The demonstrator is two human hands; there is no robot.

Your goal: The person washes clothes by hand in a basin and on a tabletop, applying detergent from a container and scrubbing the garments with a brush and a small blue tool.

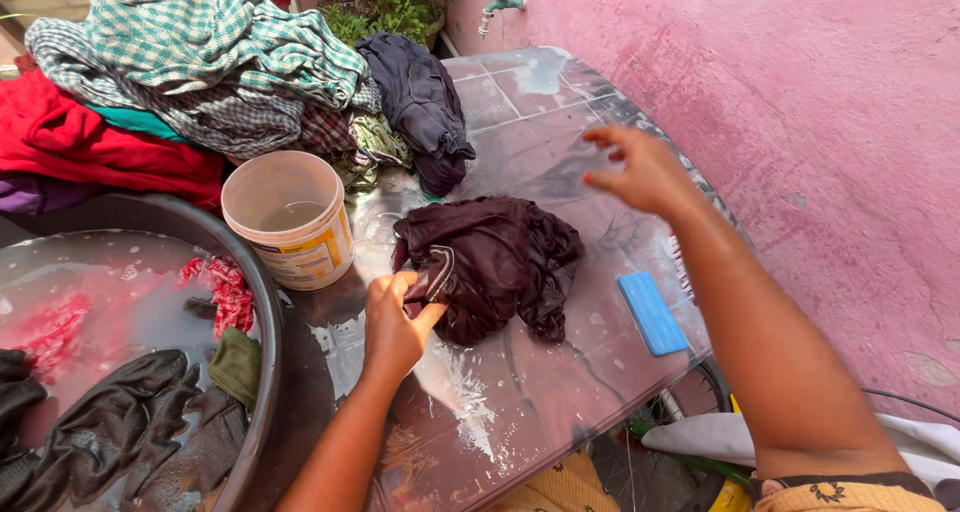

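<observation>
Your left hand [395, 327] fingers pinching dark maroon garment [495, 262] on wet desk [520, 392]. Right hand [640, 172] raised, fingers spread. Bucket [290, 217]: cloudy water. Black tub [265, 302]: soapy water w/ soaking clothes [110, 422].

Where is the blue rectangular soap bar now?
In the head view, the blue rectangular soap bar lies on the wet slab, right of the dark maroon garment, below the right hand.

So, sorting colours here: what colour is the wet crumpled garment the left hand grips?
Dark maroon-brown garment, held by the left hand; head view.
</observation>
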